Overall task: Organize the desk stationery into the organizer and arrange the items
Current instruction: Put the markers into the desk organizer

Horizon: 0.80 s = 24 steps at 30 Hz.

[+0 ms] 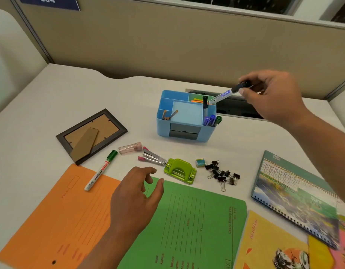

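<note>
Right hand (272, 98), upper right of the frame, pinching a black-capped marker (229, 92) by its cap end between thumb and fingers; marker tilted, its lower tip at the rim of the right rear compartment of the blue desk organizer (185, 116). Organizer standing at centre frame on the white desk (70, 94), already holding pencils at front left, blue and green pens at front right, one black pen upright, coloured sticky notes at the back.

Left hand (136, 193), lower centre, fingers loosely spread, holding nothing, hovering over the edge of a green folder (197, 226) beside an orange folder (51, 220).

Lying loose in front of the organizer: green-capped whiteboard marker (100, 170) across the orange folder's corner, pink clear case (130, 148), stapler (152, 157), green hole punch (180, 171), heap of black binder clips (222, 174). Picture frame (91, 134) face down at left; spiral calendar (296, 193) at right.
</note>
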Motion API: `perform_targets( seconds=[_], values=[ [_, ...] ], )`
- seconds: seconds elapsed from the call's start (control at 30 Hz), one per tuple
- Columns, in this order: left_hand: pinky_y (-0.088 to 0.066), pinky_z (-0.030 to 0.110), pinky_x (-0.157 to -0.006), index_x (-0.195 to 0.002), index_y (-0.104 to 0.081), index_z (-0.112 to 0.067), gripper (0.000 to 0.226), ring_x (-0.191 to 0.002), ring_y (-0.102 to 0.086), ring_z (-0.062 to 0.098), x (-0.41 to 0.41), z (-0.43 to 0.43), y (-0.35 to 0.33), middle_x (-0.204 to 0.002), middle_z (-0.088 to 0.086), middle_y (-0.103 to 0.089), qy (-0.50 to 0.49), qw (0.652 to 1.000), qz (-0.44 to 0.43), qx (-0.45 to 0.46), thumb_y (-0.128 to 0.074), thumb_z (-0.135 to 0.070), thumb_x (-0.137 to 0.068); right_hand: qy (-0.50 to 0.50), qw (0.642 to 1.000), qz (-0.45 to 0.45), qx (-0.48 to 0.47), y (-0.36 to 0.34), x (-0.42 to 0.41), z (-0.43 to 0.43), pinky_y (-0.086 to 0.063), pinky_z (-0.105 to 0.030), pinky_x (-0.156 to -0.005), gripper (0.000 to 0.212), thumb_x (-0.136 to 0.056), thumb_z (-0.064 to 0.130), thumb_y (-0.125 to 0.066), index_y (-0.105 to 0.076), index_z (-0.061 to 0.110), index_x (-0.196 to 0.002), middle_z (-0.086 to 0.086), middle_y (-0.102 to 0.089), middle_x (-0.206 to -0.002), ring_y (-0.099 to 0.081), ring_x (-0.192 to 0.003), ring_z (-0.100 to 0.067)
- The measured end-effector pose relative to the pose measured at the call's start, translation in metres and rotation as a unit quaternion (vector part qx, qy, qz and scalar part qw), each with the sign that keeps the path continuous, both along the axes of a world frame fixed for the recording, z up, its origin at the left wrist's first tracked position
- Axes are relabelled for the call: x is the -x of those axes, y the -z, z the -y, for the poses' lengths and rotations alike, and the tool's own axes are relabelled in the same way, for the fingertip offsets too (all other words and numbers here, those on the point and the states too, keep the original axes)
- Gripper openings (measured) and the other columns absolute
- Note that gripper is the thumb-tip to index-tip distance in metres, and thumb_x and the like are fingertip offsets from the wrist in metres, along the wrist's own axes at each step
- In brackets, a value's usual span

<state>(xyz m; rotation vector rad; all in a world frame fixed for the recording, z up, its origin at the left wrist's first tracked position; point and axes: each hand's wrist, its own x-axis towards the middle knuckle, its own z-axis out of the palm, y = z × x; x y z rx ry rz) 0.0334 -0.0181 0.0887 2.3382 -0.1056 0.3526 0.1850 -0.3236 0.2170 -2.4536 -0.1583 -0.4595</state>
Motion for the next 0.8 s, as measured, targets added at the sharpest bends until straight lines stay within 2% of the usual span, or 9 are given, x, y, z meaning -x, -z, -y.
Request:
perform_targets(
  seconds=[0.07,0.13,0.2,0.37,0.53,0.67,0.8],
  values=[
    [-0.042,0.024,-0.051,-0.103,-0.06,-0.031,0.028,-0.066,-0.05,0.008,0.0,-0.001,0.002,-0.08,-0.021,-0.05,-0.001,1.0,-0.003,-0.001,-0.055,-0.049,-0.082,0.01,0.999,-0.023,0.04,0.012,-0.011,0.002,-0.041,-0.003,-0.064,0.019,-0.085,0.016,-0.07,-0.072,0.019,-0.104,0.004,-0.067,-0.083,-0.059,-0.065,-0.003],
    [-0.042,0.023,-0.052,-0.103,-0.06,-0.031,0.029,-0.066,-0.05,0.007,0.0,-0.002,0.004,-0.08,-0.021,-0.05,-0.001,1.0,-0.01,-0.001,-0.055,-0.049,-0.082,0.008,0.996,-0.049,0.072,0.025,-0.018,0.003,-0.043,-0.011,-0.068,0.019,-0.086,0.015,-0.07,-0.072,0.017,-0.105,0.001,-0.068,-0.083,-0.06,-0.07,-0.014],
    [-0.041,0.023,-0.052,-0.103,-0.061,-0.031,0.029,-0.066,-0.05,0.005,0.0,-0.004,0.005,-0.08,-0.021,-0.05,-0.004,1.0,-0.018,0.002,-0.055,-0.05,-0.081,-0.003,0.994,-0.061,0.087,0.035,-0.023,0.002,-0.046,-0.02,-0.076,0.019,-0.085,0.014,-0.07,-0.073,0.016,-0.104,0.0,-0.068,-0.083,-0.062,-0.074,-0.017],
    [-0.039,0.02,-0.053,-0.103,-0.061,-0.032,0.03,-0.065,-0.05,0.004,-0.002,-0.008,0.008,-0.08,-0.022,-0.051,-0.011,1.0,-0.027,-0.008,-0.053,-0.051,-0.081,-0.021,0.986,-0.1,0.135,0.057,-0.03,-0.002,-0.04,-0.023,-0.074,0.021,-0.088,0.017,-0.067,-0.07,0.019,-0.109,0.0,-0.068,-0.091,-0.056,-0.077,-0.015],
    [-0.039,0.019,-0.052,-0.103,-0.061,-0.032,0.025,-0.072,-0.052,0.009,-0.002,-0.012,0.012,-0.079,-0.022,-0.051,-0.016,0.999,-0.034,-0.008,-0.056,-0.048,-0.083,-0.015,0.977,-0.141,0.158,0.069,-0.032,-0.006,-0.041,-0.024,-0.075,0.026,-0.09,0.017,-0.064,-0.067,0.018,-0.116,-0.002,-0.069,-0.1,-0.055,-0.08,-0.014],
    [-0.04,0.021,-0.053,-0.104,-0.063,-0.028,0.027,-0.061,-0.051,0.006,-0.004,-0.015,0.015,-0.079,-0.02,-0.052,-0.023,0.998,-0.05,-0.014,-0.077,-0.028,-0.08,-0.025,0.977,-0.189,0.093,0.073,-0.029,-0.01,-0.048,-0.027,-0.089,0.051,-0.09,-0.004,-0.051,-0.054,0.019,-0.135,-0.001,-0.068,-0.108,-0.061,-0.095,-0.016],
    [-0.041,0.023,-0.052,-0.105,-0.063,-0.029,0.03,-0.062,-0.051,0.005,-0.007,-0.018,0.017,-0.08,-0.019,-0.053,-0.027,0.997,-0.063,-0.023,-0.078,-0.027,-0.079,-0.037,0.98,-0.188,0.061,0.075,-0.024,-0.01,-0.045,-0.018,-0.083,0.059,-0.085,-0.013,-0.043,-0.051,0.018,-0.135,-0.001,-0.067,-0.108,-0.062,-0.093,-0.015]
  ],
)
